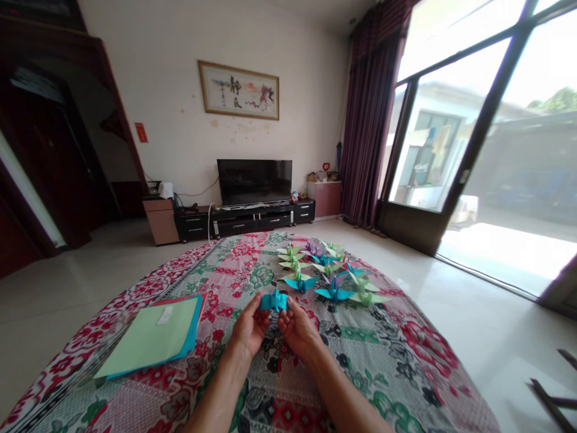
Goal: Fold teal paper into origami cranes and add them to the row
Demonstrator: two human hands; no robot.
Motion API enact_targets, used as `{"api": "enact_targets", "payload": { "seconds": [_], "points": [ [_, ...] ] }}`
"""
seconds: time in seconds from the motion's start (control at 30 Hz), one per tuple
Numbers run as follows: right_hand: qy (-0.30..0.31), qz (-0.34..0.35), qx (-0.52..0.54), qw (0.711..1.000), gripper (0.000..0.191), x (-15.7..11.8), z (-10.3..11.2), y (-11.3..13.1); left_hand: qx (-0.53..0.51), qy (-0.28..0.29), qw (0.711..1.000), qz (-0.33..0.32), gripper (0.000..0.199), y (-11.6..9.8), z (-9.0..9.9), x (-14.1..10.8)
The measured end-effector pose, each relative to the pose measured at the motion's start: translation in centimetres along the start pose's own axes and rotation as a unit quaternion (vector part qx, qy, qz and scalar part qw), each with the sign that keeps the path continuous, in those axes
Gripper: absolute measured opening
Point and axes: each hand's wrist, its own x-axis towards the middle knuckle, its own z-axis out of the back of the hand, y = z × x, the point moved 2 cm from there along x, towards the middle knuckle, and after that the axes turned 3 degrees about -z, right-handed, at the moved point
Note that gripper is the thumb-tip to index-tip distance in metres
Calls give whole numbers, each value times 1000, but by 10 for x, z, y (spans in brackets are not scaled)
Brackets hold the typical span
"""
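Note:
Between my two hands is a small folded piece of blue paper (pixel 273 300), raised a little above the patterned tablecloth. My left hand (pixel 250 325) pinches its left end between thumb and fingers. On the other side my right hand (pixel 298 325) grips the right end the same way. Just beyond my hands stand several folded paper cranes in rows, among them a blue crane (pixel 301 282), another blue crane (pixel 335 291) and a light green crane (pixel 366 292). Some cranes at the back overlap and are partly hidden.
A stack of coloured paper sheets (pixel 148 334), light green on top, lies at the left with a small white slip (pixel 165 315) on it. The round table (pixel 383 361) has a floral cloth. Beyond are a television (pixel 255 181), a low cabinet (pixel 256 224) and glass doors (pixel 455 132).

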Motion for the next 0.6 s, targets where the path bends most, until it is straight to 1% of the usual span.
{"api": "enact_targets", "payload": {
  "seconds": [0.13, 0.33, 0.6],
  "points": [
    [8, -20, 1, 1000, 13, -1, 0, 0, -6, 0, 1000, 17, 18, 0, -2, -1],
    [47, -16, -21, 999, 19, -5, -2, 1, 6, 1, 1000, 2, 16, -3, 1, 0],
    [27, -26, -18, 999, 16, -6, -4, 0, -17, -11, 1000, 22, 14, -3, -1, -1]
  ]
}}
